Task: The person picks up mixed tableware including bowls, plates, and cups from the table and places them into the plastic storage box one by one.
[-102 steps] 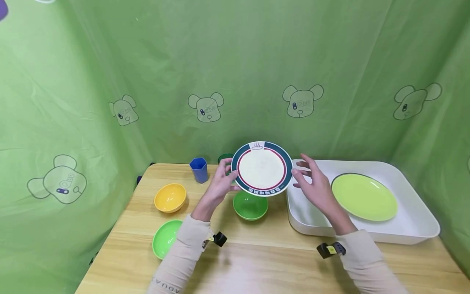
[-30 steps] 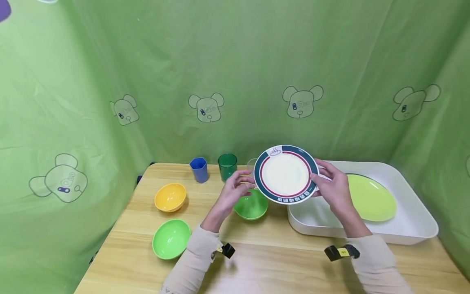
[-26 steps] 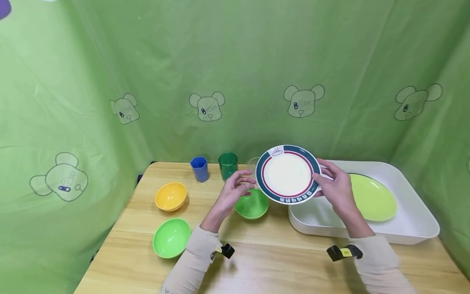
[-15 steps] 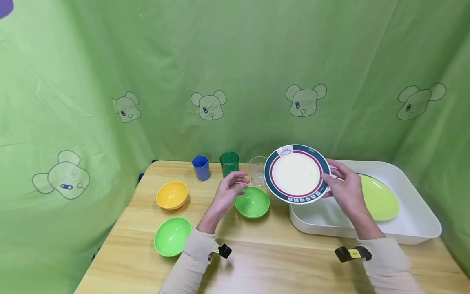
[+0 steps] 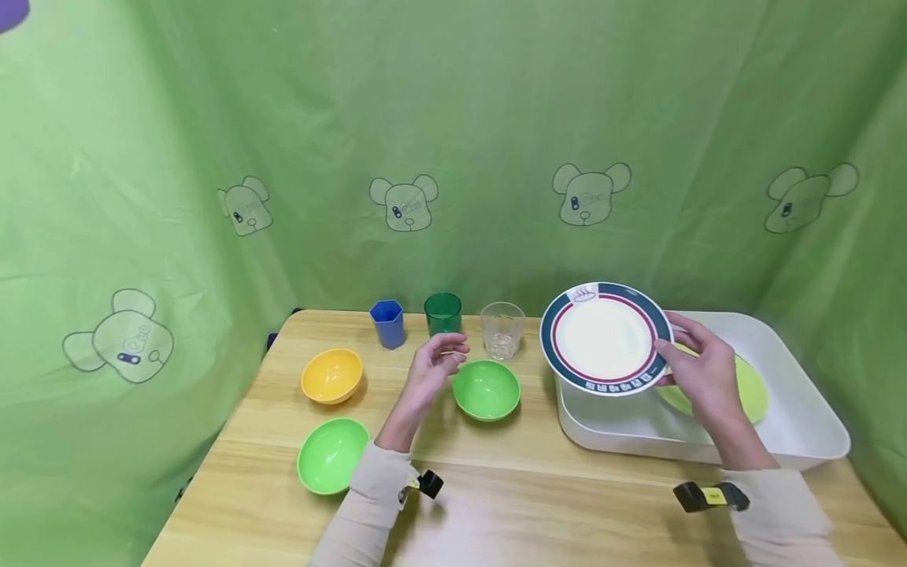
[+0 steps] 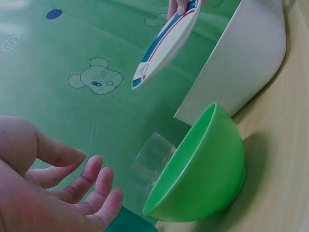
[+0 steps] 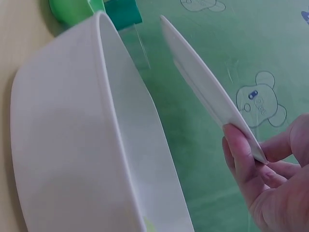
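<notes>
Right hand: It is grasping the patterned plate by the right edge, with the thumb on the face of the plate and the fingers behind.
Patterned plate: It is in the air above the left part of the white tub, tilted, and its face is toward the head camera. It has a dark band, a red ring and a pale centre. The right wrist view shows a gap between it and the tub wall.
Left hand: It is released, the fingers are loosely bent. It is above the table, just beside the middle green bowl and apart from it.
White tub: It stands on the right side of the table, and a yellow-green plate lies inside, partly hidden by the right hand.
Cups: At the back stand, from left to right, a blue cup, a green cup and a clear glass.
Bowls at left: A yellow bowl is behind another green bowl.
Curtain: It is green, with printed bear heads.
</notes>
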The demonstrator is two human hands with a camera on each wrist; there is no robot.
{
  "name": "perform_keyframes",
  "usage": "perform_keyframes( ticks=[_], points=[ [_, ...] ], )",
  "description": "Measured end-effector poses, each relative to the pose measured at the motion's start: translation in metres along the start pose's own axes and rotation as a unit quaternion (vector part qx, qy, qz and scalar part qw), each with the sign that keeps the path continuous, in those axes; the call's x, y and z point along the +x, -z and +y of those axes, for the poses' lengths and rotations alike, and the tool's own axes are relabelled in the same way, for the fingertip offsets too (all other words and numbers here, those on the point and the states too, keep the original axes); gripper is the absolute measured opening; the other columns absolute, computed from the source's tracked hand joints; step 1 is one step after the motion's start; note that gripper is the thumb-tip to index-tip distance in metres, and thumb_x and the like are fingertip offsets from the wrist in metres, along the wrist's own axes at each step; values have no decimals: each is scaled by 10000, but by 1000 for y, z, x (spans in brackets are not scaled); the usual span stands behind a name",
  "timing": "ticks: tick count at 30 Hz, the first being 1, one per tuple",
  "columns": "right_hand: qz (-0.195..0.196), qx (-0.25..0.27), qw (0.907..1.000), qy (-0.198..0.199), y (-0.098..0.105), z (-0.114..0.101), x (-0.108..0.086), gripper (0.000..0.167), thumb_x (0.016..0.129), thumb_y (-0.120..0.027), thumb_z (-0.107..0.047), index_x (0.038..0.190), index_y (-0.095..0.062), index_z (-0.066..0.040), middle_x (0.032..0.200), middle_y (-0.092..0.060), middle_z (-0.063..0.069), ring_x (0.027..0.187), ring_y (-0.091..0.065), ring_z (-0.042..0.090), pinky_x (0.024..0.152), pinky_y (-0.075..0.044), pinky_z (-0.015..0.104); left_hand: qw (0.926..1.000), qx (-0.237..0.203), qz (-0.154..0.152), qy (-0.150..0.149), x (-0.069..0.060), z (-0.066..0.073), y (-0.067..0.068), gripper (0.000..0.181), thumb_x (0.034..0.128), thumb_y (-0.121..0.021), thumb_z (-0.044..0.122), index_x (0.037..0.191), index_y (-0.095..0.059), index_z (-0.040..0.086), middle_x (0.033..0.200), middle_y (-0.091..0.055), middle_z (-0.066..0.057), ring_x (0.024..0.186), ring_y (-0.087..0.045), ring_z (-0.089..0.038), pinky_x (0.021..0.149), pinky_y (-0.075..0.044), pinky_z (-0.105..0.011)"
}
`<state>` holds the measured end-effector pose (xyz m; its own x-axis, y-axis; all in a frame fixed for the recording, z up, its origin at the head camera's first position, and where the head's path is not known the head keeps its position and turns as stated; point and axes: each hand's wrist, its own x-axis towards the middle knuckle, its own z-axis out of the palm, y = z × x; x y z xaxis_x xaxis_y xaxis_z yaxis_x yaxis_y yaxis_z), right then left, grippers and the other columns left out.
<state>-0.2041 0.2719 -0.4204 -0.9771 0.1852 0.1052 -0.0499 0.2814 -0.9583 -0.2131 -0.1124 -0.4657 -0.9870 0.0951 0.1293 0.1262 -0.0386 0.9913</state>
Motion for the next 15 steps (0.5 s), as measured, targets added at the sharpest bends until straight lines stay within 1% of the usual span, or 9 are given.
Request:
perform_keyframes(
  ticks=[2, 3, 5, 8, 10, 12, 15],
  points=[
    [67, -24, 10000, -14, 5, 1, 1, 566, 1008, -626, -91, 1534, -435, -4, 1059, -611, -157, 683, -693, 59, 551, -616, 309, 10000, 79, 11, -5, 1, 1, 1, 356, 985, -511, -111, 1340, -525, -139, 1263, -576, -370, 1175, -563, -503, 1024, -473, -634],
    [83, -30, 10000, -20, 8, 1, 1, 565, 1008, -624, -90, 1535, -435, -8, 1042, -608, -176, 676, -692, 60, 552, -616, 307, 9999, 139, 12, -12, 1, 3, 2, 351, 984, -510, -114, 1334, -527, -143, 1261, -572, -377, 1169, -566, -495, 1014, -487, -616],
    [109, -29, 9999, -30, 13, 3, 3, 566, 1006, -625, -83, 1535, -437, -10, 1013, -602, -205, 669, -693, 63, 550, -615, 307, 9997, 246, 3, -16, -1, 8, 3, 341, 982, -510, -121, 1321, -536, -146, 1258, -566, -389, 1165, -568, -490, 986, -520, -551],
    [100, -10, 9999, -69, 21, 6, 4, 574, 1003, -629, -76, 1540, -433, -16, 1002, -606, -228, 666, -697, 70, 553, -615, 309, 9993, 385, 0, -36, -6, 18, 3, 334, 978, -516, -128, 1309, -547, -147, 1254, -564, -390, 1177, -562, -495, 953, -536, -451],
    [118, -40, 9999, -110, 26, 9, 5, 578, 1003, -629, -74, 1542, -429, -18, 995, -603, -247, 664, -696, 67, 552, -615, 308, 9988, 471, 18, -105, -9, 22, 3, 326, 976, -514, -133, 1299, -548, -157, 1246, -564, -391, 1177, -556, -504, 939, -537, -420],
    [136, 54, 9998, -145, 31, 12, 7, 583, 1000, -628, -58, 1543, -422, -8, 978, -612, -256, 661, -695, 62, 537, -610, 303, 9985, 512, 34, -168, -8, 17, 4, 324, 977, -506, -138, 1298, -545, -164, 1247, -561, -393, 1187, -545, -513, 966, -526, -450],
    [159, 65, 9997, -160, 37, 15, 9, 586, 999, -628, -51, 1544, -419, -9, 951, -613, -279, 657, -690, 53, 525, -606, 296, 9980, 586, 70, -231, -2, 2, 6, 321, 980, -504, -137, 1297, -549, -159, 1246, -567, -385, 1196, -538, -516, 1010, -501, -501]
  ],
)
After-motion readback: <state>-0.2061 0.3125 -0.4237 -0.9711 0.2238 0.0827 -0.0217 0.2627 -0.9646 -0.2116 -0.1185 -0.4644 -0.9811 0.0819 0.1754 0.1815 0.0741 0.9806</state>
